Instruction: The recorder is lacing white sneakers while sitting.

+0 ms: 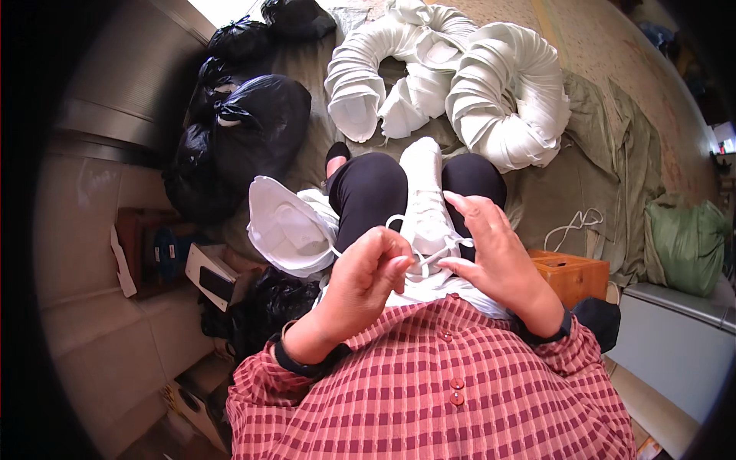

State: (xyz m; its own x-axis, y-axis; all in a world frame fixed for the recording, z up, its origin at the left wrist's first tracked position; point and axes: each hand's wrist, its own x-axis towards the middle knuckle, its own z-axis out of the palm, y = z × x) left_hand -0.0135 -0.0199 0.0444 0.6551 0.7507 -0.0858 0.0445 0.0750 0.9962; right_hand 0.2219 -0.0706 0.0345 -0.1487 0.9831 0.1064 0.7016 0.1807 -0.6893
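Observation:
A white lace-up shoe upper [422, 195] lies between my knees, toe pointing away from me. Its eyelet rows run down the middle, and a white shoelace [426, 264] hangs in loops at the near end. My left hand [360, 280] is closed, thumb and forefinger pinched at the lace on the left side. Opposite it, my right hand [498, 257] is spread, thumb and fingers apart beside the upper, a lace end close to the palm. Another white upper [291, 228] sits by my left knee, its inside showing.
Two curled stacks of nested white uppers [506, 96] lie ahead on a drab cloth [606, 153]. Black plastic bags [261, 123] crowd the far left. At right stand a wooden box [571, 276], a grey bench [671, 337] and a green sack [686, 245].

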